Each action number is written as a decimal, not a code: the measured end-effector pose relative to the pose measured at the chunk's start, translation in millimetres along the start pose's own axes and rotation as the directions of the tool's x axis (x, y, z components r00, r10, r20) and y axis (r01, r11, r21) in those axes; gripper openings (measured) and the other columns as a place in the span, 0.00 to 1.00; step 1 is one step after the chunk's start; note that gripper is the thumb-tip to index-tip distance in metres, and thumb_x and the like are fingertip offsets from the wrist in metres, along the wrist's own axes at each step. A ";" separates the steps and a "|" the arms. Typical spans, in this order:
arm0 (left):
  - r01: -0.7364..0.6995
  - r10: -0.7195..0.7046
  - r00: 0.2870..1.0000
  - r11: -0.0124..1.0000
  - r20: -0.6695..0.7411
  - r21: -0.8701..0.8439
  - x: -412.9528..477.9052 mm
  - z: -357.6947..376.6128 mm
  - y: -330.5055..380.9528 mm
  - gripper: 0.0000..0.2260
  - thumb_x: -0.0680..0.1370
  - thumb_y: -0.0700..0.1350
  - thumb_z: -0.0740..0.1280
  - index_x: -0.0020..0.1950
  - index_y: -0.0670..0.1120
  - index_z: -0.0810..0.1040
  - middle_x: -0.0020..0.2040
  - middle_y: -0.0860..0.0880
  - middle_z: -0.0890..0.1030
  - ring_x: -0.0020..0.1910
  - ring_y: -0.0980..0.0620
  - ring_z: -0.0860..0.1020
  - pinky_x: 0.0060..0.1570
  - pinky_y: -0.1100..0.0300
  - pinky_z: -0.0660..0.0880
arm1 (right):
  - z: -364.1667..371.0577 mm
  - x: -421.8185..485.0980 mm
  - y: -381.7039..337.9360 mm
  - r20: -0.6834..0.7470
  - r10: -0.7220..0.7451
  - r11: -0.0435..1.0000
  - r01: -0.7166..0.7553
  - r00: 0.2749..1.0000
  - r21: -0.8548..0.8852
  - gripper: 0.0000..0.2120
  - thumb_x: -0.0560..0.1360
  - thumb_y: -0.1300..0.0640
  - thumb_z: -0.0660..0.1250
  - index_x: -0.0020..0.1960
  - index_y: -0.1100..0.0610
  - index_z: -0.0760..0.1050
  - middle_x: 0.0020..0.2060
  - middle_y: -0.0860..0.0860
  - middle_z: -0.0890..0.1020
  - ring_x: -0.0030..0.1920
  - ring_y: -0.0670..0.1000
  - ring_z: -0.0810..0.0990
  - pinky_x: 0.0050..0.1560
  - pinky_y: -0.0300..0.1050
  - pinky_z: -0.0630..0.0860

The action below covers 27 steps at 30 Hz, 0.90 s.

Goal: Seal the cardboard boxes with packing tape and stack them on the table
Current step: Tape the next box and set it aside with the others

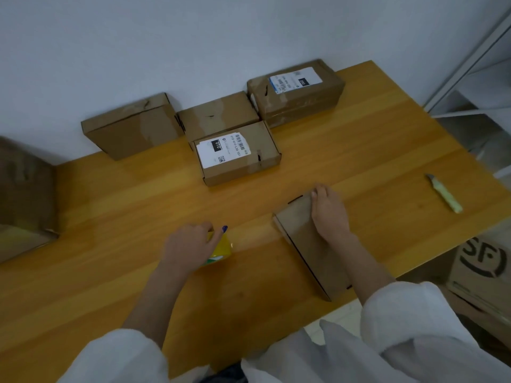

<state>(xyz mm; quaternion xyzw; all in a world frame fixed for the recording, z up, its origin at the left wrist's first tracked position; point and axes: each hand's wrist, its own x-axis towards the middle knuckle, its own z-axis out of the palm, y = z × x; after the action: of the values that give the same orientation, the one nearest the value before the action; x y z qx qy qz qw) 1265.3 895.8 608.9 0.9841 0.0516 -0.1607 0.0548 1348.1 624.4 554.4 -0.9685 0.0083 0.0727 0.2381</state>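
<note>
a small parcel-packing room, plain as an office corner. a bare white wall point(110, 45) fills the top of the frame, with a wooden table point(96, 272) against it. at upper centre sit taped cardboard boxes point(130, 125), two bearing printed shipping labels point(221, 152). a utility knife point(443, 193) lies at the right edge, a courier carton point(481, 272) marked "sf" sits at lower right, and white shelving point(475, 87) stands at upper right.
</note>
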 end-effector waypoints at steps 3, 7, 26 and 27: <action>0.020 -0.020 1.000 0.999 0.012 0.027 -5.3 2.0 -2.5 0.21 0.81 0.58 0.51 0.56 0.47 0.77 0.32 0.50 0.73 0.32 0.48 0.74 0.27 0.60 0.67 | 10.2 -3.5 2.4 -0.020 0.059 0.991 -0.061 0.998 -0.119 0.23 0.84 0.51 0.46 0.74 0.60 0.62 0.68 0.58 0.72 0.66 0.59 0.70 0.62 0.55 0.67; 0.015 -0.015 1.000 0.999 0.006 0.047 -12.9 2.9 -4.5 0.21 0.81 0.58 0.50 0.59 0.47 0.76 0.30 0.51 0.73 0.28 0.51 0.72 0.22 0.61 0.64 | 8.2 3.7 -6.9 0.023 0.206 0.959 -0.198 0.978 -0.203 0.24 0.84 0.50 0.45 0.75 0.60 0.57 0.73 0.59 0.63 0.73 0.60 0.59 0.67 0.65 0.61; 0.039 -0.039 0.998 0.999 -0.042 -0.017 -14.9 7.4 -9.8 0.19 0.82 0.55 0.52 0.55 0.46 0.77 0.26 0.50 0.71 0.23 0.52 0.68 0.21 0.61 0.59 | 40.7 20.4 -72.5 0.180 -0.073 0.926 0.134 0.981 -0.353 0.25 0.83 0.44 0.44 0.70 0.59 0.65 0.76 0.60 0.57 0.77 0.60 0.52 0.70 0.70 0.48; 0.043 -0.045 0.998 0.998 -0.043 -0.035 -14.1 7.9 -11.0 0.19 0.82 0.55 0.52 0.54 0.45 0.77 0.26 0.49 0.72 0.23 0.51 0.69 0.21 0.61 0.60 | 36.3 23.9 -71.5 0.169 -0.073 0.938 0.125 0.983 -0.323 0.27 0.82 0.42 0.43 0.71 0.58 0.63 0.77 0.60 0.55 0.77 0.60 0.50 0.70 0.69 0.49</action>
<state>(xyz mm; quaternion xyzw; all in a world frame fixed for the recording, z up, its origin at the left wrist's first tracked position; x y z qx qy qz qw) 1248.2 904.5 605.0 0.9849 0.0771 -0.1394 0.0670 1370.5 705.1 552.1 -0.9853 -0.0715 0.1358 0.0745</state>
